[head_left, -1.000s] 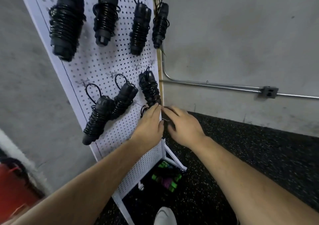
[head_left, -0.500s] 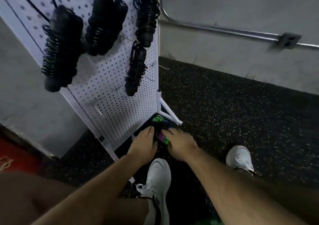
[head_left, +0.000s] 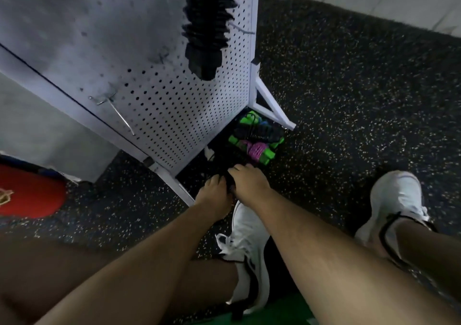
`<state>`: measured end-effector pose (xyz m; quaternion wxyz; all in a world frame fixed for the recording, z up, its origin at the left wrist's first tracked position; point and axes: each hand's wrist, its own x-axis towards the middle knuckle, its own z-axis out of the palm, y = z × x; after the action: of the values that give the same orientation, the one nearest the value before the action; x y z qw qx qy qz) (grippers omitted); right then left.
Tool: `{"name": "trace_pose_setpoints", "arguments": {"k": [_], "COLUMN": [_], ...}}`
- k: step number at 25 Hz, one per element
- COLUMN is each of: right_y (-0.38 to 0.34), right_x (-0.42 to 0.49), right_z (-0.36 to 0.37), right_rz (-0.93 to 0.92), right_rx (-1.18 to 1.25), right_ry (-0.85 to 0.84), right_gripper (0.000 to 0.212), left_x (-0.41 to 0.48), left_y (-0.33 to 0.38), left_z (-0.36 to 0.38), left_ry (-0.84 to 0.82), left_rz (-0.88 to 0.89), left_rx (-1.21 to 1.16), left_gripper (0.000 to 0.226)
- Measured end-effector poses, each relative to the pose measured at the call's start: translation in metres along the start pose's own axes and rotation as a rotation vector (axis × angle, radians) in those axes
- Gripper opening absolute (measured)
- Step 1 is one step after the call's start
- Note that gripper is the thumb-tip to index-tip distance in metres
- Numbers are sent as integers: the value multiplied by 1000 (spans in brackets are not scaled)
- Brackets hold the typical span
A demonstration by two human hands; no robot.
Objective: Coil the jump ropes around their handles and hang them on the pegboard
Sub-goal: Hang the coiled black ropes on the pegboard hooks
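Low on the speckled floor, at the foot of the white pegboard (head_left: 162, 105), my left hand (head_left: 214, 196) and my right hand (head_left: 250, 184) meet side by side. Both curl round a black jump rope (head_left: 228, 180) that lies in the shadow under the board; most of it is hidden by my fingers. Just beyond them lies a pile of ropes with green handles and a pink cord (head_left: 254, 139). One coiled black rope (head_left: 207, 33) hangs on the board above.
A bare metal hook (head_left: 119, 115) sticks out of the pegboard's lower left. The board's white angled foot (head_left: 272, 108) stands right of the pile. My white shoes (head_left: 249, 250) (head_left: 396, 200) are close behind my hands. A red object (head_left: 27, 192) lies at the left.
My hands dropped from the hanging ropes on the board to the floor, first onto the green-handled pile, and now grip a black rope nearer my shoe. The view tilted down.
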<state>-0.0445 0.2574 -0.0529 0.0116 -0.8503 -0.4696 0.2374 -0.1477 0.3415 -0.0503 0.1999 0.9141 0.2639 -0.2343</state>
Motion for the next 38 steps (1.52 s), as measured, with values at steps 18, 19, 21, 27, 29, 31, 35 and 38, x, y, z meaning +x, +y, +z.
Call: {"name": "trace_pose_setpoints", "arguments": {"k": [18, 19, 21, 27, 29, 31, 35, 38], "right_y": [-20, -18, -16, -8, -6, -3, 11, 15], "right_x": [3, -5, -22, -98, -127, -156, -201, -226], "right_z": [13, 4, -17, -92, -118, -149, -220, -271], "right_rz": [148, 142, 76, -130, -171, -204, -230, -93], "right_rx": [329, 376, 397, 374, 365, 307, 106, 195], "right_ry": [245, 270, 346, 478, 522, 567, 664, 741], "right_gripper": [72, 71, 67, 86, 88, 84, 68, 62], "left_x": [-30, -36, -49, -89, -101, -112, -142, -161], "left_y": [-2, 4, 15, 52, 68, 86, 120, 139], "left_z": [-19, -25, -39, -93, -113, -135, -184, -219], "left_ry": [108, 141, 209, 443, 492, 529, 604, 617], "left_rz": [-27, 8, 70, 211, 256, 296, 411, 500], "left_rx": [-263, -306, -404, -646, -724, -825, -838, -811], "left_gripper": [65, 65, 66, 61, 63, 61, 53, 51]}}
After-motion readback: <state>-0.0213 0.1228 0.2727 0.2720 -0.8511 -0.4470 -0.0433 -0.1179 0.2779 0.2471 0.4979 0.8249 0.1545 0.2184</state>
